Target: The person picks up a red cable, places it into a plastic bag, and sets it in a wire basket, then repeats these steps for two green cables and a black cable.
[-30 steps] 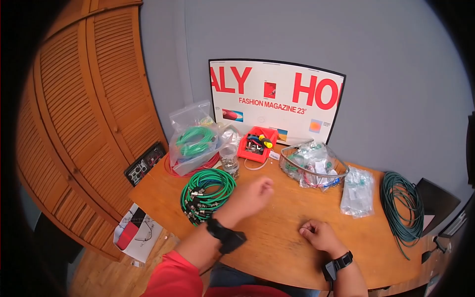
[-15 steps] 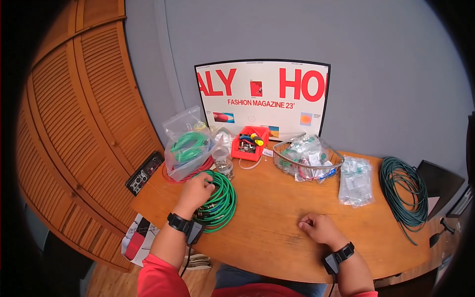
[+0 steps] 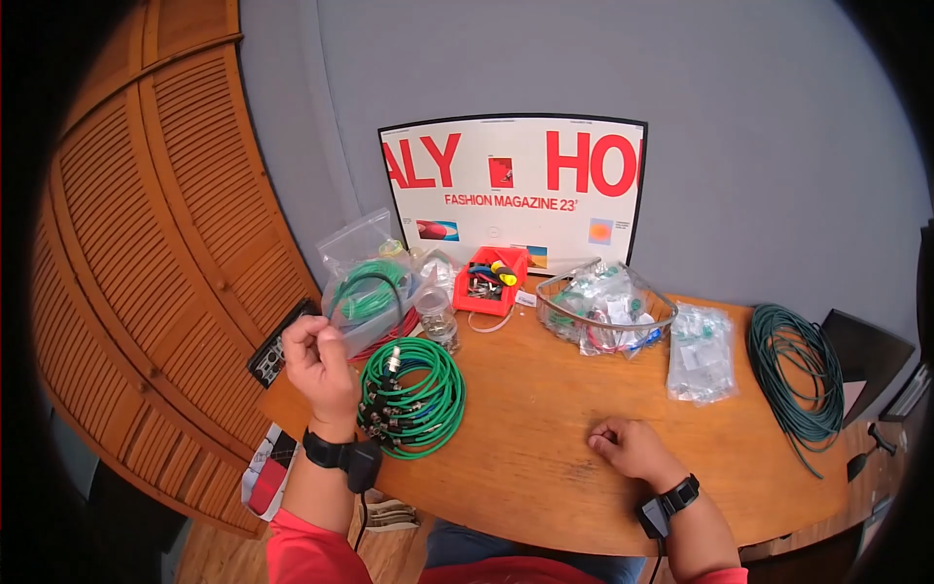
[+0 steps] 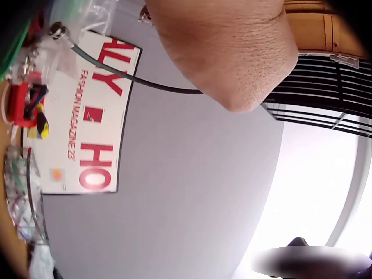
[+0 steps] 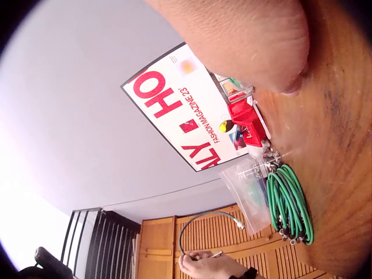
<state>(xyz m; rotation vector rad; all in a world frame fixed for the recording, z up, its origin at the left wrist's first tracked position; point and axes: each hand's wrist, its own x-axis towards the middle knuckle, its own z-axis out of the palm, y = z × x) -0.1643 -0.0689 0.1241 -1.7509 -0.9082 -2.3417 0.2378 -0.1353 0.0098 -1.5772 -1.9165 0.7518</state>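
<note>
My left hand (image 3: pixel 326 380) is raised at the left side of the desk and pinches one end of a short dark cable (image 4: pixel 151 85). That cable arches up and over to the right, and its free end, a silver metal connector (image 3: pixel 393 360), hangs above the coiled green cables (image 3: pixel 453 389). Dark and metal connectors cluster on the left side of that coil. My right hand (image 3: pixel 632 451) rests on the desk near the front, its fingers loosely curled and nothing visible in them.
Behind the coil stand a clear bag (image 3: pixel 362 326) of green cable and a clear jar (image 3: pixel 438 324). A red bin (image 3: pixel 486 304) of tools, a wire basket (image 3: pixel 608 324) of packets, plastic bags (image 3: pixel 700 360) and a dark cable coil (image 3: pixel 778 389) line the desk (image 3: pixel 525 419).
My left hand moved from mid-desk to the green coil, then left and up, now holding a cable. The right hand stayed on the desk. The head view shifted slightly.
</note>
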